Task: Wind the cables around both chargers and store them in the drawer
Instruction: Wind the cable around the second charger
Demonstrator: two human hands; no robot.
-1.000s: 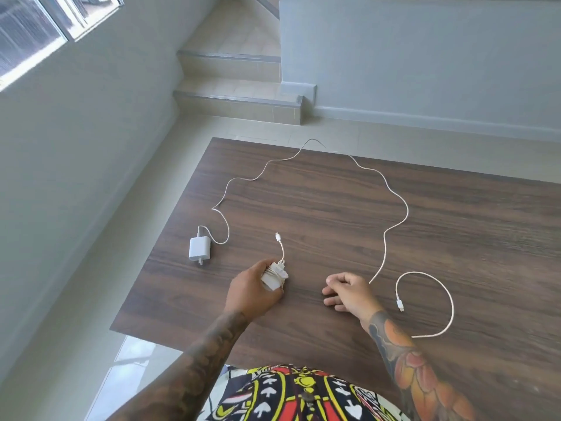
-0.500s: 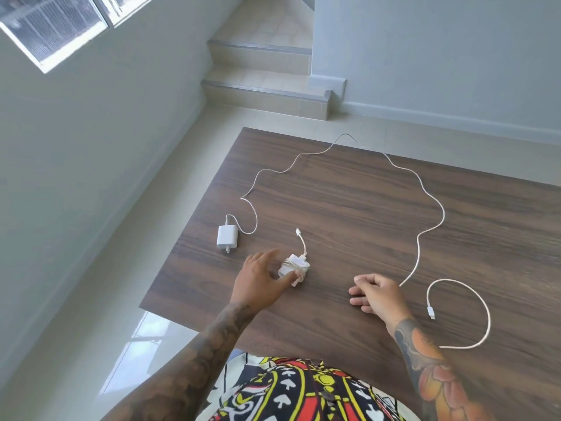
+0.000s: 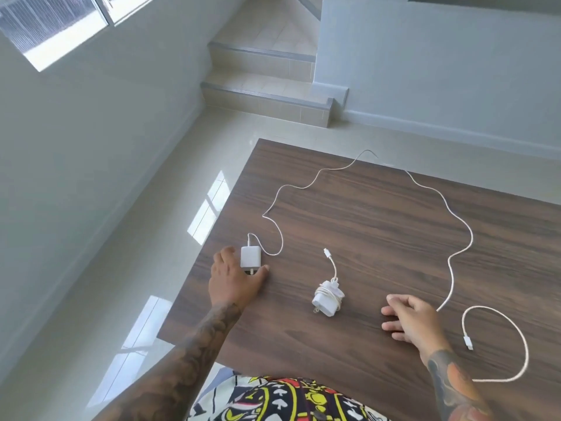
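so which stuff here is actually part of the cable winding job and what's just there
Part of the job:
- wound charger, cable already wrapped
- unwound charger, at the left hand
- its long cable, loose across the table

Just there:
- stairs
- window

No drawer is in view.

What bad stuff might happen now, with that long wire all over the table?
1. The second charger sits near the table's left edge, under the left hand; a clumsy grab might knock it off.
2. Its long cable sprawls in loops past the right hand, so it may tangle or snag during winding.
3. The wound charger has a loose tail that might unravel.
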